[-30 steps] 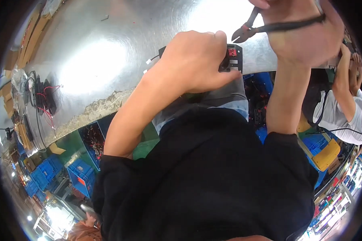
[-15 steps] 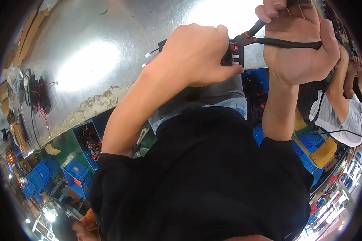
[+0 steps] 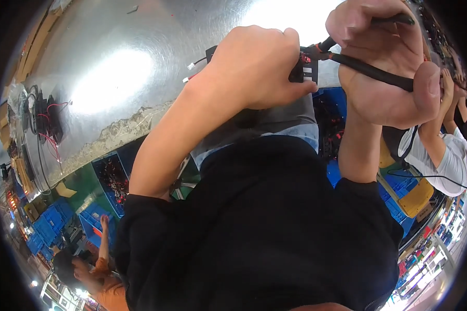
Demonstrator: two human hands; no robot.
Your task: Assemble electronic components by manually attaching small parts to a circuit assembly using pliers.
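My left hand [image 3: 259, 65] is closed over a flat black part [image 3: 311, 78] at the table's near edge. Most of that part lies hidden beneath my fingers; red bits and pale stripes show at its right end. Thin leads with small white connectors [image 3: 192, 66] stick out to the left of my hand. In my right hand [image 3: 381, 101], palm turned up, is a pair of pliers [image 3: 368, 69] with black handles spread apart. One handle runs under my curled fingers, the other across the palm toward my thumb. The pliers' jaws reach the red bits; whether they grip anything cannot be made out.
The metal table [image 3: 155, 31] has a rough, worn near edge. Black parts with red wires [image 3: 51, 122] lie at its left end. Below stand blue crates [image 3: 96, 223] and a bin of small parts [image 3: 111, 179]. Co-workers are at the right [image 3: 441, 158] and lower left [image 3: 111, 290].
My right hand has shifted down slightly with the pliers, whose handles now slant lower to the right. My left hand and the black part moved barely. The lower-left co-worker has raised an arm.
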